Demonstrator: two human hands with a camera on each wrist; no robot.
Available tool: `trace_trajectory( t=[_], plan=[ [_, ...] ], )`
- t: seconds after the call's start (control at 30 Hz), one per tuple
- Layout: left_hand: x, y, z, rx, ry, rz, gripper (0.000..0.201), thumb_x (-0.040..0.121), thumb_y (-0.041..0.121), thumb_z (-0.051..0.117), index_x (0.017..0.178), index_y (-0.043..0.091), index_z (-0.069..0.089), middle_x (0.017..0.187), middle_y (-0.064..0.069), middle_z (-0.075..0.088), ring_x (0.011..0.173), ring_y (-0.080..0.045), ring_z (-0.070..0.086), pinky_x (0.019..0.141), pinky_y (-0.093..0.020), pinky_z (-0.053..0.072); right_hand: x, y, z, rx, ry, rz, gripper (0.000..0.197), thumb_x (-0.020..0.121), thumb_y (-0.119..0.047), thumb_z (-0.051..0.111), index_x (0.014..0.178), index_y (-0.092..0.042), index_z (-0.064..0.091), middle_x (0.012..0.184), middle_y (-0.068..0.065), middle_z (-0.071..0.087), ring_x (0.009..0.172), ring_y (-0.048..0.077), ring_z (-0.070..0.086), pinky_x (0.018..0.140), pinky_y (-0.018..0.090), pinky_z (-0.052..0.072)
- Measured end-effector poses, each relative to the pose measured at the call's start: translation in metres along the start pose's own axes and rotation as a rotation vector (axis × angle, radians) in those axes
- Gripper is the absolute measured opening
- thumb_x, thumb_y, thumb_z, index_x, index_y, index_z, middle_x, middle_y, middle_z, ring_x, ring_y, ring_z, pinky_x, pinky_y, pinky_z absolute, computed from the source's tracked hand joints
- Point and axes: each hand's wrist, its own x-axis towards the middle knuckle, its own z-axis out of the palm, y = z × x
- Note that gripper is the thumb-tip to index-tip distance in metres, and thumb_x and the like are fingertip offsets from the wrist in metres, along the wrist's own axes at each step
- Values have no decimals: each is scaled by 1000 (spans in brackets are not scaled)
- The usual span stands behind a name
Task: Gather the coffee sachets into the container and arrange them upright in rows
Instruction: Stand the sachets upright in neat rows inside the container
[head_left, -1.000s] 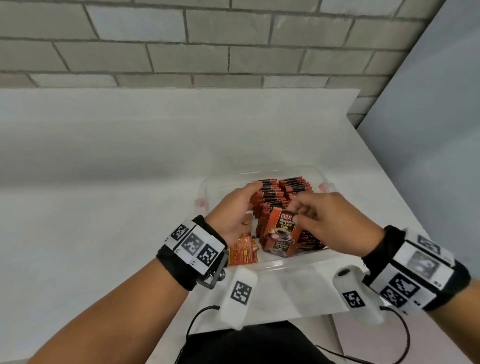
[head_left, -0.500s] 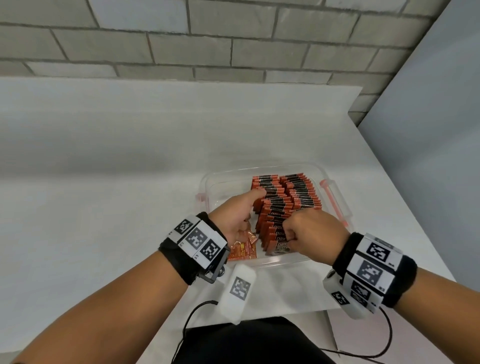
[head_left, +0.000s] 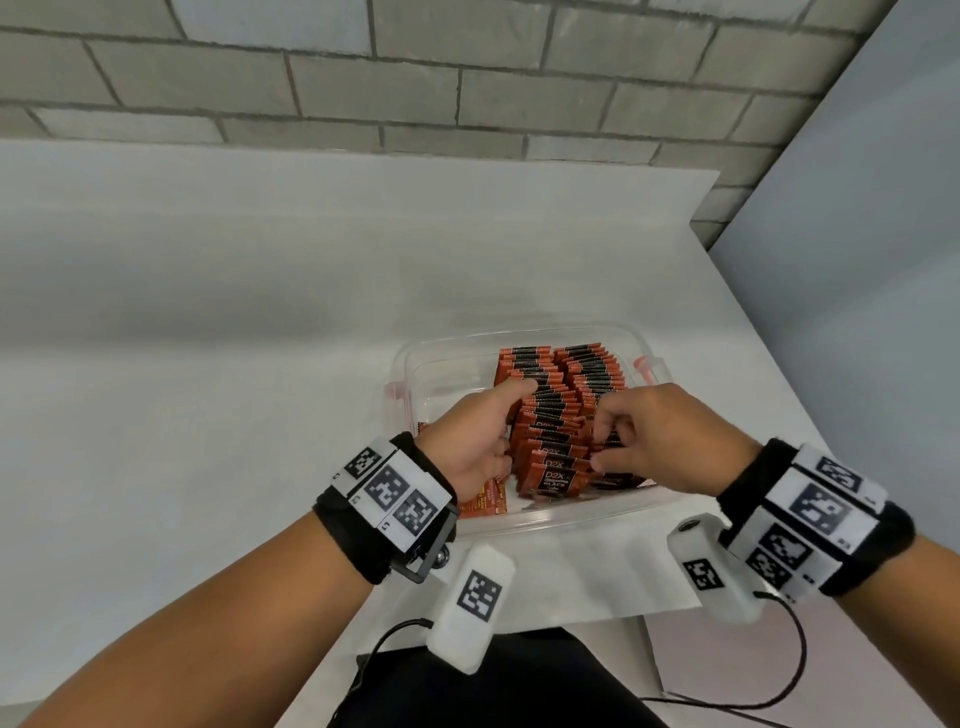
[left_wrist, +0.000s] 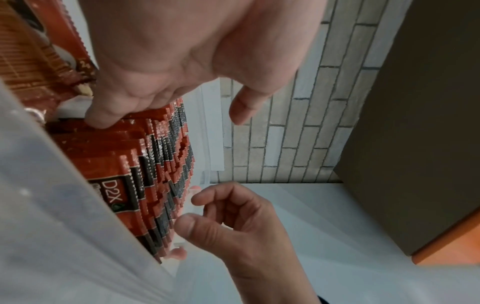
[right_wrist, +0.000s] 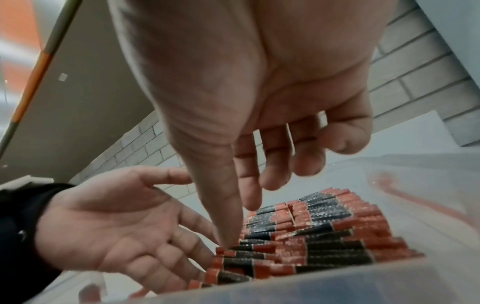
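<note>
Standing in two upright rows, the coffee sachets (head_left: 558, 410) fill the right side of the clear container (head_left: 524, 525) on the bench (head_left: 208, 322). The left hand (head_left: 475, 434), fingers straight, braces the row's left flank while the right hand (head_left: 652, 436), fingers loosely curled and empty, tamps the tops. Squaring looks nearly done; next, I judge, stand up the loose sachet (head_left: 485, 501) lying flat by the left wrist.
</note>
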Motion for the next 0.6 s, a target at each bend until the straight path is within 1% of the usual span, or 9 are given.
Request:
trace_trajectory(
  t=[0.03,0.1,0.17,0.23,0.3,0.4,0.5,0.53,0.6],
  plan=[
    [1,1,0,-15,-11,-8,32,97,37,48,118,14,57,99,-4,66,98,-19,60,107,-40,39,-1,3,-1,-1,6,-3,20,78,-31,75,92,-24,62,74,-15,50,64,0,47,56,16,34],
    [4,1,0,-27,-19,-22,29,97,38,49,111,15,57,94,-7,65,88,-19,60,102,-38,42,-3,5,2,-33,-14,-32,25,81,-31,72,104,-24,64,95,-10,57,85,5,53,74,21,44],
    [7,2,-2,-30,-21,-43,31,96,40,49,109,14,58,92,-9,66,85,-21,62,100,-38,42,-3,3,9,-96,-40,-73,33,87,-32,66,118,-24,62,114,-4,56,105,13,50,92,29,43],
    [9,1,-4,-40,-29,-77,33,95,41,50,106,11,58,95,-13,68,89,-25,63,98,-40,45,-2,-2,14,-176,-61,-113,40,92,-35,57,130,-24,54,128,-5,52,117,16,45,99,34,38],
    [9,1,-3,-63,-39,-104,34,95,41,50,106,9,57,98,-16,67,91,-28,63,85,-38,51,-2,-7,18,-289,-88,-126,42,97,-40,43,136,-25,47,137,-8,45,126,17,40,104,38,30],
    [9,1,-4,-102,-41,-121,39,95,41,50,114,7,55,94,-15,67,87,-26,64,73,-36,52,-2,-13,23,-438,-195,-104,51,99,-50,26,137,-21,42,143,-5,39,134,17,31,112,49,6],
    [9,2,-4,-128,-38,-121,45,94,40,50,123,5,51,92,-15,66,87,-27,64,74,-37,52,1,-14,25,-476,-259,-100,76,89,-62,4,142,-19,37,151,-1,31,141,19,22,110,56,-13],
    [10,1,-4,-133,-37,-122,46,94,40,50,123,5,51,92,-15,66,87,-27,63,77,-37,51,2,-14,25,-472,-269,-110,88,80,-66,-5,143,-19,36,154,-1,27,143,20,18,108,57,-16],
    [10,1,-5,-132,-32,-125,46,94,41,50,122,5,52,92,-14,66,87,-27,63,82,-38,50,4,-13,24,-465,-287,-121,102,67,-68,-12,144,-20,34,155,-3,25,144,20,14,107,58,-18]
  ],
)
